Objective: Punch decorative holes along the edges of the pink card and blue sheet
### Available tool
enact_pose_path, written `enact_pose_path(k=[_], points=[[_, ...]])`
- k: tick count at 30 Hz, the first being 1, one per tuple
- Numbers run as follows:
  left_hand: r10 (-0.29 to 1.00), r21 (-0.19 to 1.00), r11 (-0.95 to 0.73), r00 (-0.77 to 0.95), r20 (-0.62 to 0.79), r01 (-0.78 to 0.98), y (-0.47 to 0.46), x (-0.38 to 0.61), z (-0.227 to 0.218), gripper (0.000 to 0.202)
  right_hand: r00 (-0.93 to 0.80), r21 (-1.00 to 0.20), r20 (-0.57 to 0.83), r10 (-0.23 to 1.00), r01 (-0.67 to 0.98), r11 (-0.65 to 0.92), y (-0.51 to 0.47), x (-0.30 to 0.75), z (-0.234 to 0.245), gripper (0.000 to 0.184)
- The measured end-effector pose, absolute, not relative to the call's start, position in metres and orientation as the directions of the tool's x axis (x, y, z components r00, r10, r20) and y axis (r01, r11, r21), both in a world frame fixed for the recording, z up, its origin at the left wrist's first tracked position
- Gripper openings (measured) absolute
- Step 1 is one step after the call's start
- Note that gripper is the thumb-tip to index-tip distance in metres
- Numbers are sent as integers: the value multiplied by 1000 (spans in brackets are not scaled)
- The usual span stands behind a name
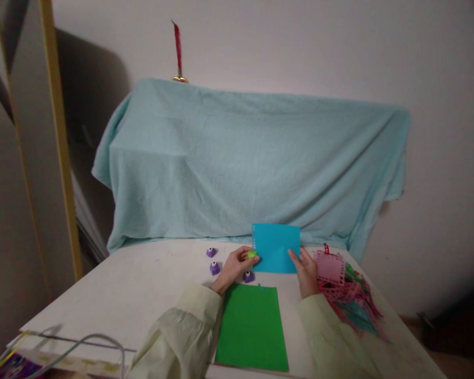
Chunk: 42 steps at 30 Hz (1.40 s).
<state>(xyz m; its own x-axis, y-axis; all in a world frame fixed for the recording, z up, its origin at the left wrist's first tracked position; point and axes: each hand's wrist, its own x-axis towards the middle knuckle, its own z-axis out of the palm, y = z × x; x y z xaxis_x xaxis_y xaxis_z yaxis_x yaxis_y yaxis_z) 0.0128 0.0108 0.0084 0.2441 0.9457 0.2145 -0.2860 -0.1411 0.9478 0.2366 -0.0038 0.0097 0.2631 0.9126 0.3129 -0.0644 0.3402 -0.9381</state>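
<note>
My left hand (234, 267) is closed around a small green paper punch (252, 254), pressed against the left edge of a blue paper sheet (277, 246). A row of small holes runs down that edge. My right hand (306, 269) grips the sheet's lower right corner and holds it upright above the table. A green paper sheet (252, 327) lies flat on the white table (142, 284) between my forearms. Both arms wear pale yellow sleeves.
Three purple punches (214, 268) sit left of my left hand. A heap of punched pink and teal paper (345, 292) lies at the right. A light blue cloth (245, 163) drapes something bulky behind the table. Wire and clutter (63, 347) sit at the near-left corner.
</note>
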Motion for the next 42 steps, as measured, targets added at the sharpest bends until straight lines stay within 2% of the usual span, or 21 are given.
enact_pose_path(k=[15,21,28,36,42], points=[[936,956,-163,268,227,-243,12,11,5,43,282,-940,297,912,-79,331,-4,236,8,40],[930,964,-192,281,239,-184,11,11,6,45,201,-940,290,936,-123,318,-4,237,9,40],[917,959,-229,291,271,-169,10,10,5,38,220,-941,279,935,-130,312,-6,234,12,45],[946,962,-257,183,269,-88,9,7,3,38,163,-950,253,954,-146,277,-14,226,21,45],[949,949,-307,95,300,71,13,2,1,31,83,-962,247,966,-101,254,-22,217,29,42]])
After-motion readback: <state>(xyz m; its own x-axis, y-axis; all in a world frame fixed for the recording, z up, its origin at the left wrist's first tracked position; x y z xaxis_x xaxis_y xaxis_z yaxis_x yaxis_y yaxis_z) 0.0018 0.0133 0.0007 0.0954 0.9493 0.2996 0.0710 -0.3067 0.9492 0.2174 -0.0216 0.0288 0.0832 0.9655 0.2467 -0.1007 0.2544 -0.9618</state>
